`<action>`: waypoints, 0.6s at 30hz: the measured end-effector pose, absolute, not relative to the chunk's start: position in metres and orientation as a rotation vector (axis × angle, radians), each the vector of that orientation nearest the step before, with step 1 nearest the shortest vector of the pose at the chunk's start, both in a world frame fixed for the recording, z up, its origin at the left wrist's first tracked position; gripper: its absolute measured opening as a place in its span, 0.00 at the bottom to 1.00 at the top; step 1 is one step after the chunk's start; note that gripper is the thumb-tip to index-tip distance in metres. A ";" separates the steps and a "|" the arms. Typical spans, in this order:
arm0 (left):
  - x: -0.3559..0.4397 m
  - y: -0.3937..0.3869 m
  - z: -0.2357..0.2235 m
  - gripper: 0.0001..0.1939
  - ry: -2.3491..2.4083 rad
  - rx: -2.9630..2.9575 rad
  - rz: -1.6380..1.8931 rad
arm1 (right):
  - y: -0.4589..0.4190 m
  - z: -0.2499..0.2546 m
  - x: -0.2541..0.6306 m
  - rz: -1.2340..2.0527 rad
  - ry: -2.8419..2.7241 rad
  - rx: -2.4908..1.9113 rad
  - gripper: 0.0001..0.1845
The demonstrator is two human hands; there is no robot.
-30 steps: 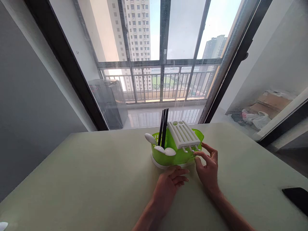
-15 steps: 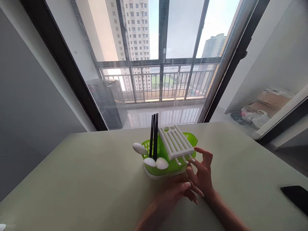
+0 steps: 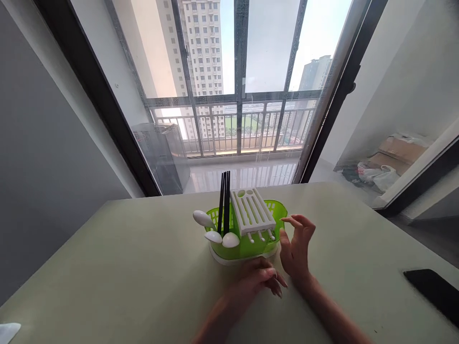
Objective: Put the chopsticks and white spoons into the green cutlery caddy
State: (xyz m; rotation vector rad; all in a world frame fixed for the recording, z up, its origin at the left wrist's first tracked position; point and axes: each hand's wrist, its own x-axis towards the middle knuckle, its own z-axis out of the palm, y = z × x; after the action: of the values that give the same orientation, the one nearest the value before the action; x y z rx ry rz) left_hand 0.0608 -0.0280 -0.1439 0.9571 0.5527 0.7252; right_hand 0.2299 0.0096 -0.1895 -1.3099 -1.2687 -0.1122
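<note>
A lime-green slotted plastic cutlery basket (image 3: 247, 241) on a white oval drip base stands on the pale cream tabletop (image 3: 118, 282), midway along its far edge, by a tall window. A white ribbed plastic rack (image 3: 251, 216) lies tilted across the basket's rim, apparently loose. 2 or 3 black chopsticks (image 3: 224, 200) stand upright in the basket's left end, with 3 white plastic spoons (image 3: 215, 231) leaning out over its left rim.

The right hand (image 3: 296, 243) hovers just beside the basket's right end, fingers spread and curved, grasping nothing. The left hand (image 3: 260, 282) rests on the tabletop near the basket's front, fingers loosely curled and empty, arm angled in from below.

Judged risks: a nudge from either hand could slide the tilted rack off, or tip the top-heavy chopsticks and overhanging spoons onto the table. A black phone (image 3: 432, 291) lies near the right edge.
</note>
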 end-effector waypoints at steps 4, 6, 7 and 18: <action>0.061 -0.031 -0.146 0.11 0.588 1.024 0.741 | 0.021 -0.196 0.236 -0.030 -1.081 -1.314 0.17; 0.061 -0.031 -0.152 0.14 0.598 1.065 0.736 | 0.025 -0.199 0.238 0.066 -1.060 -1.303 0.22; 0.061 -0.031 -0.155 0.16 0.599 1.078 0.738 | 0.026 -0.201 0.239 0.128 -1.059 -1.300 0.25; 0.049 -0.039 -0.175 0.21 0.700 1.140 0.886 | 0.040 -0.216 0.243 0.761 -1.007 -1.017 0.38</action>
State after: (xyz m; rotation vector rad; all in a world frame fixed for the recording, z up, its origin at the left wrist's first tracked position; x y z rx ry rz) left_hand 0.0490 -0.0385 -0.1748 1.1402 0.7004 0.8860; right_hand 0.2429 0.0401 -0.2159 -1.0172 -1.0075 0.7607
